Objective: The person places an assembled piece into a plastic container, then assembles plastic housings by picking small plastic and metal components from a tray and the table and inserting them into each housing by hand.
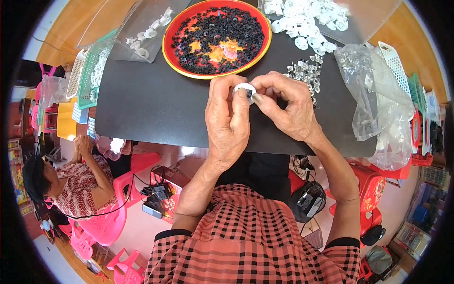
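Between my two hands, over the dark table (156,106), is a small round white plastic part (240,87) with a black piece (249,94) set in it. My left hand (227,113) pinches the white part between thumb and fingers. My right hand (286,106) has its thumb and fingertips pressed against the part's right side, at the black piece. Just beyond my fingers stands a red round tray (168,43) with a yellow rim, holding many small black pieces (189,57). Right of my right hand lies a heap of small clear and metallic pieces (307,73).
White plastic parts (307,26) are piled at the back right, and a few more (150,32) lie in a clear bin at the back left. A clear plastic bag (378,104) hangs over the right edge. Green basket (85,90) at left; a person (78,184) sits beyond it on a pink chair.
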A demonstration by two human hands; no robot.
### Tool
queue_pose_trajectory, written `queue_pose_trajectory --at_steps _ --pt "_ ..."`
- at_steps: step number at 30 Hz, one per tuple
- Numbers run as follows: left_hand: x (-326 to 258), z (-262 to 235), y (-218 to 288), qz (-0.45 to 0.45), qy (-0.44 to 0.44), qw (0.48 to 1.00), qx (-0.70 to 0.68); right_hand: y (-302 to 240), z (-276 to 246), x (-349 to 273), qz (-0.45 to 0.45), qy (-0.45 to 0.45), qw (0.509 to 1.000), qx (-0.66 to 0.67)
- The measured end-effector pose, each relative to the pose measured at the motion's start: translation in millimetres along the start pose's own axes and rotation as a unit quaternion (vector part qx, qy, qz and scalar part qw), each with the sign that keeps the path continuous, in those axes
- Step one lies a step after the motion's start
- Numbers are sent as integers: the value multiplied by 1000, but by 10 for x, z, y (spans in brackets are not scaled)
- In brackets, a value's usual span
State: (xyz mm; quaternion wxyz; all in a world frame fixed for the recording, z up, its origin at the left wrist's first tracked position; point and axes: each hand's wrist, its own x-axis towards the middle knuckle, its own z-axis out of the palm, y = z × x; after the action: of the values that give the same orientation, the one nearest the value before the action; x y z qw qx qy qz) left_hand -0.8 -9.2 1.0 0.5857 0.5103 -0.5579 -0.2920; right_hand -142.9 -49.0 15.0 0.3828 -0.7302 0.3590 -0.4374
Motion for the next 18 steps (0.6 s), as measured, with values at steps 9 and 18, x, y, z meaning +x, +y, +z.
queue_pose_trajectory --at_steps 9,18 --pt "47 61 -47 45 -4 999 -24 17 6 7 -17 28 999 -3" --pt "7 54 -16 -114 -36 970 -213 82 -69 -24 145 -44 971 183"
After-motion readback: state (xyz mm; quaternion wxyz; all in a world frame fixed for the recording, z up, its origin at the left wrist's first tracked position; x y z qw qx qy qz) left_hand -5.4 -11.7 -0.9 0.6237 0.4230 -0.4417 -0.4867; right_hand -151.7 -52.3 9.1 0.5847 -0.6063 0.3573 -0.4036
